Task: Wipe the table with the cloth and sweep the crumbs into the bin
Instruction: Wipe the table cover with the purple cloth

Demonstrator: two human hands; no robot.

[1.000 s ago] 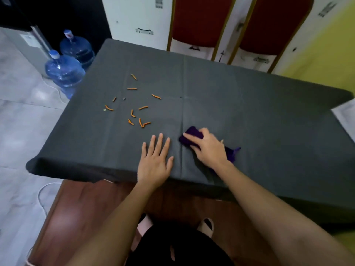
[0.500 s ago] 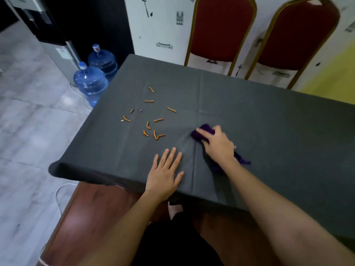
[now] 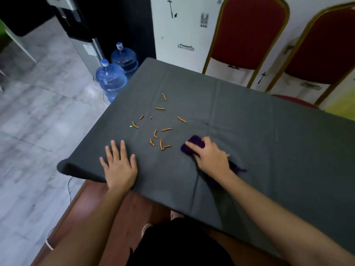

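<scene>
A dark grey cloth covers the table point(image 3: 259, 131). Several orange crumbs point(image 3: 159, 129) lie scattered on its left half. My right hand point(image 3: 210, 155) presses down on a crumpled purple cloth point(image 3: 193, 144), just right of the nearest crumbs; part of the cloth sticks out behind my wrist. My left hand point(image 3: 120, 166) lies flat with fingers spread near the table's front left corner, a little left of the crumbs. No bin is in view.
Two blue water bottles point(image 3: 112, 79) stand on the floor by the table's far left corner, beside a water dispenser point(image 3: 82, 35). Two red chairs point(image 3: 247, 35) stand behind the table. A brown floor panel point(image 3: 84, 208) lies under the front edge.
My left hand has slid left along the front edge, away from the right hand. The right hand with the purple cloth has edged toward the crumbs. The camera view has swung left.
</scene>
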